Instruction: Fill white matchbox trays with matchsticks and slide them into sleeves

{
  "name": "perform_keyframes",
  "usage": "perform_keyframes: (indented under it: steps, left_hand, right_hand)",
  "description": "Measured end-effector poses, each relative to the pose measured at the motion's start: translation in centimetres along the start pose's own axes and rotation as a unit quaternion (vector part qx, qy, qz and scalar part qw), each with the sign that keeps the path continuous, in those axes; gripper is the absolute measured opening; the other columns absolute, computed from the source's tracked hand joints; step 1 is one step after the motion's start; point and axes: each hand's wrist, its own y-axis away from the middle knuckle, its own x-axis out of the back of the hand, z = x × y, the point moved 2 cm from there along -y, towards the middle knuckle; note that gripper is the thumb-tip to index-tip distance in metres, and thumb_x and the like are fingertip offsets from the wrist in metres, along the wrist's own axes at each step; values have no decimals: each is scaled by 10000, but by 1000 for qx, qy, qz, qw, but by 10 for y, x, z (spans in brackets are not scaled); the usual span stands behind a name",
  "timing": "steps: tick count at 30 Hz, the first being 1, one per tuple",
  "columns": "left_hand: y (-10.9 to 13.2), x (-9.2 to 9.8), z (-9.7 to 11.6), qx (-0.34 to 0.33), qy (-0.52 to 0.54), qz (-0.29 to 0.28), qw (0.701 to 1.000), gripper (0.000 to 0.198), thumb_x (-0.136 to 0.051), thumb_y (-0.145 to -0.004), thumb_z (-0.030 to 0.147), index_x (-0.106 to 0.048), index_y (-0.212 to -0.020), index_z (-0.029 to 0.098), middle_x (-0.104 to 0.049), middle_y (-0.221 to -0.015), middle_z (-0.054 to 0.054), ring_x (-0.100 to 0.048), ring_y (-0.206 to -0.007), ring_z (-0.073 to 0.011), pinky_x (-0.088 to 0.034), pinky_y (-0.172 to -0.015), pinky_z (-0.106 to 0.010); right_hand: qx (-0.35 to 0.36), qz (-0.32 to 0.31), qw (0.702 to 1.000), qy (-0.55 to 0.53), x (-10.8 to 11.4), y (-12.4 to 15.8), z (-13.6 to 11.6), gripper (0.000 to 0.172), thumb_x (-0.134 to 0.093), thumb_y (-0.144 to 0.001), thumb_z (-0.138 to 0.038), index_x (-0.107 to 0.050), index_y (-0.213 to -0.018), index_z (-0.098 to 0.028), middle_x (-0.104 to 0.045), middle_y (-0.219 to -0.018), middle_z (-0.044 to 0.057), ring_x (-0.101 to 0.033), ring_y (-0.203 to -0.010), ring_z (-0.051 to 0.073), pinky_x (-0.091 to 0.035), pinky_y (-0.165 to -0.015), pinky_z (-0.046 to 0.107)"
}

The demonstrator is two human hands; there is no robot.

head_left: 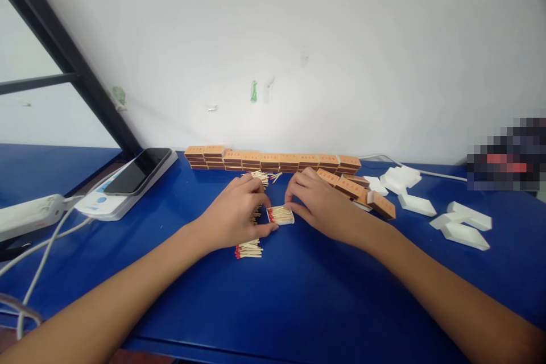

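On the blue table (273, 307), closest to the front among the small things, lies a loose bundle of matches (249, 251), red heads to the left, just below the left hand (241, 210). Slightly farther back, between the two hands, is a small white tray (281, 215) filled with matches, their red heads also at its left end. The left thumb and forefinger stand parted around that end, thumb at the front edge and forefinger at the back corner, holding the tray between them. More matches show partly hidden beneath that palm. The right hand (322, 205) is bent inward with its fingertips gathered close together, touching the tray's right end; whether they pinch it I cannot tell. Behind the left hand is another scattered heap of matches (261, 177). Off to the right lie loose orange matchboxes (350, 186), some tilted against one another, and beyond them a spread of spare white trays (464, 236). At the left, a white power strip (32, 216) and cables (46, 256) sit near a black phone (139, 172), which rests on a white box (100, 207). Farther back, a long row of stacked matchboxes (273, 160) runs before the marked white wall (273, 40).
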Motion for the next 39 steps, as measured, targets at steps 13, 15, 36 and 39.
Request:
perform_keyframes:
  steps: [13,15,36,39]
  left_hand:
    - [0,-1,-2,-5,-8,-2,1000,349,-782,-868,489,-764,-1040,186,-624,-981,-66,-557,-1000,-245,-471,-938,-433]
    - [0,0,0,-12,-10,2,1000,381,-780,-871,486,-759,-1095,179,-631,-999,-70,-558,-1005,-246,-470,-941,-435]
    - [2,0,6,-58,-5,16,998,259,-653,-984,419,-789,-1041,206,-644,-1028,-83,-555,-979,-230,-453,-924,-419]
    - [2,-1,5,-58,-3,16,998,260,-652,-987,413,-789,-1045,200,-640,-1022,-79,-556,-982,-226,-456,-931,-416]
  right_hand:
    - [-5,-4,999,-42,0,0,-1,111,-584,-1018,-186,-637,-921,-196,-640,-984,84,-497,-982,259,-435,-863,409]
    - [-10,-1,999,-45,0,0,0,82,-599,-1010,-181,-630,-937,-202,-639,-993,79,-502,-993,259,-432,-867,406]
    - [-29,-29,996,-85,5,3,1,6,-645,-987,-238,-646,-992,-235,-692,-1013,55,-566,-1024,243,-461,-857,382]
    - [-16,-33,996,-85,4,3,1,51,-617,-999,-205,-650,-967,-226,-683,-1003,56,-559,-1002,237,-456,-864,388]
